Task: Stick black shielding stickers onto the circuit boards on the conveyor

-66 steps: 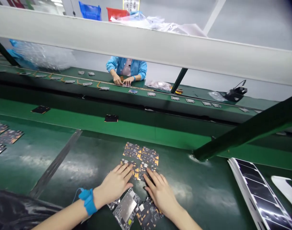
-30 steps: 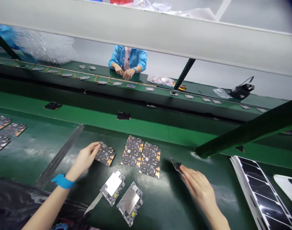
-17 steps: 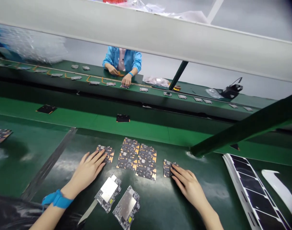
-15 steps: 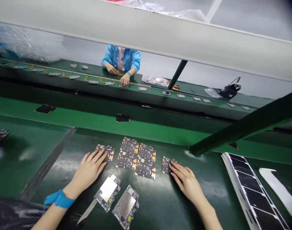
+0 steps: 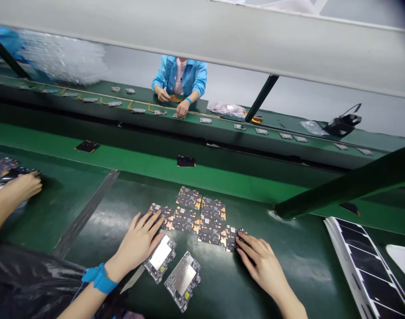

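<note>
My left hand (image 5: 139,241), with a blue strap on its wrist, lies with fingers outstretched on a black-and-copper circuit board (image 5: 168,218), which sits against the left of a cluster of similar boards (image 5: 185,219). On the cluster's right side, my right hand (image 5: 260,263) rests its spread fingertips on another such board (image 5: 230,239), partly covering it. Two circuit boards with silver metal shields lie nearer to me: one (image 5: 161,258) just below my left fingers, the other (image 5: 183,280) to its right.
Sheets with black rectangles (image 5: 364,261) lie at the right by a slanted green post (image 5: 341,188). Black boards (image 5: 186,161) sit on the bright green strip. A neighbour's hand (image 5: 29,185) touches boards at far left. Across, a person in blue (image 5: 180,82) handles parts.
Both my hands have slid their boards inward against the middle cluster. The view has turned slightly left, and a neighbour's hand has appeared at the far left.
</note>
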The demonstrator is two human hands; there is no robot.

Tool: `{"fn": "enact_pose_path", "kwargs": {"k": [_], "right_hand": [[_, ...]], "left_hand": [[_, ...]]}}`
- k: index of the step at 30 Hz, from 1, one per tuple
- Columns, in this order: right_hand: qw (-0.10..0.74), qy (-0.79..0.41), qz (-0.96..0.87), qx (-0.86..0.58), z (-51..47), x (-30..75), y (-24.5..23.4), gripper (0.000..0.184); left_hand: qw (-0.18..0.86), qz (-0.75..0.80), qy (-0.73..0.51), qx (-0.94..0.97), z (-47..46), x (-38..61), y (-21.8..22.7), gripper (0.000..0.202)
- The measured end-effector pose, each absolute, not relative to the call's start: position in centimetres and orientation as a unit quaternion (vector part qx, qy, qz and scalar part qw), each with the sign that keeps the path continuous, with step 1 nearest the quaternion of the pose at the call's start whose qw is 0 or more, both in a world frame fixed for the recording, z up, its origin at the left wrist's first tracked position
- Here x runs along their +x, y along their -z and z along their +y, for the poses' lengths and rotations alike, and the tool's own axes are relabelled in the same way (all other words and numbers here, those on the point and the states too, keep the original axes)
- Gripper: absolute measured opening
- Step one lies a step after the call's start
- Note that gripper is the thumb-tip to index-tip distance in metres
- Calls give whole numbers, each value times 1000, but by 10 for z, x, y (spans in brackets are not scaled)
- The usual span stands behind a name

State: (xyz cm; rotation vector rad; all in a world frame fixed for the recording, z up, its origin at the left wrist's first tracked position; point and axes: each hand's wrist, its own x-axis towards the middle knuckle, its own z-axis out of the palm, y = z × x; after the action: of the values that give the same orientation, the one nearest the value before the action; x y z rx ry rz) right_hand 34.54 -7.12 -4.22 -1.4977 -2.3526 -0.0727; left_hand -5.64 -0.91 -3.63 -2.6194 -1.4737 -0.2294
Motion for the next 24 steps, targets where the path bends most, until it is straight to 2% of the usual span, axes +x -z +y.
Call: {"fn": "enact_pose_path", "kwargs": {"k": [3,6,9,13,17,19,22,24], "right_hand": [[174,8,-851,-496,-82,308,31,33],[120,-84,-930,-337,-89,260,18,42],[89,-105,-962,-237,-87,228,19,45],[144,-31,-968,-203,-83,223,40,41],[202,30,-963,-175,-80,241,38,26],[174,25,-966,-187,-78,248,25,28],[116,2,-979,-168,-80,251,13,37],[155,11,-975,-162,-90,246,22,31]], "left_hand": [[73,-477,84,-872,-23,-56,30,48],[84,-416,81,-902,-49,-55,24,47],[122,-386,94,-909,-77,-48,27,47],[166,-410,127,-888,-101,-36,41,38],[176,-382,159,-893,-104,-40,36,47],[127,-378,177,-900,-91,-50,21,45],[-27,-451,160,-878,-47,-67,-6,35],[-116,-515,122,-840,-2,-74,-20,40]]}}
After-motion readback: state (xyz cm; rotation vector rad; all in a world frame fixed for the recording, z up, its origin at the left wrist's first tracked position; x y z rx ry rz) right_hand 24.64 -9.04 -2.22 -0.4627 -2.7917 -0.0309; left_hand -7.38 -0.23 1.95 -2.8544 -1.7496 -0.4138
